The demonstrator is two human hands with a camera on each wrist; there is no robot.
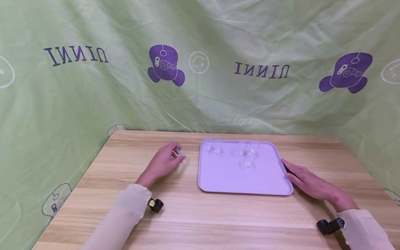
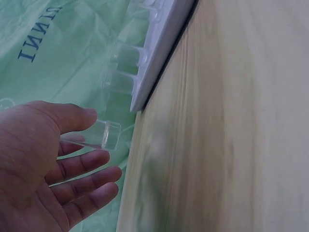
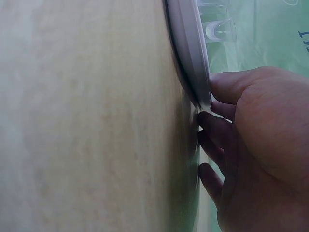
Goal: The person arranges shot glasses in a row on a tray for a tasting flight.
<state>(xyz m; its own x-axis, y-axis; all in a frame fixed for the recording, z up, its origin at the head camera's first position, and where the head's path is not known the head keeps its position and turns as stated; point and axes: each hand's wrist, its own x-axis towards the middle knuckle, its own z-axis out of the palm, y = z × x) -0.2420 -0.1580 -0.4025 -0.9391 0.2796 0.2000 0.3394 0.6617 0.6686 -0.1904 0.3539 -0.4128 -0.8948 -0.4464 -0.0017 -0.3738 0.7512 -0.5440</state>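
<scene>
In the head view my left hand [image 1: 164,160] is left of the lilac tray [image 1: 231,180], pinching a small clear cup [image 1: 180,150] between thumb and forefinger. The left wrist view shows that cup [image 2: 110,135] lying sideways in the picture, with the other fingers [image 2: 87,186] spread loosely beside it. At the tray's right edge my right hand [image 1: 312,182] grips the rim, thumb over it and fingers along the outside. Several matching clear cups stand on the tray, among them a pair [image 1: 217,147] at the back left and a cup [image 1: 247,162] nearer the middle.
The tray lies on a wood-grain table [image 1: 193,218], towards its back. A green printed cloth [image 1: 200,100] hangs close behind the table and along both sides. Small black cameras [image 1: 330,226] are strapped at both sleeves.
</scene>
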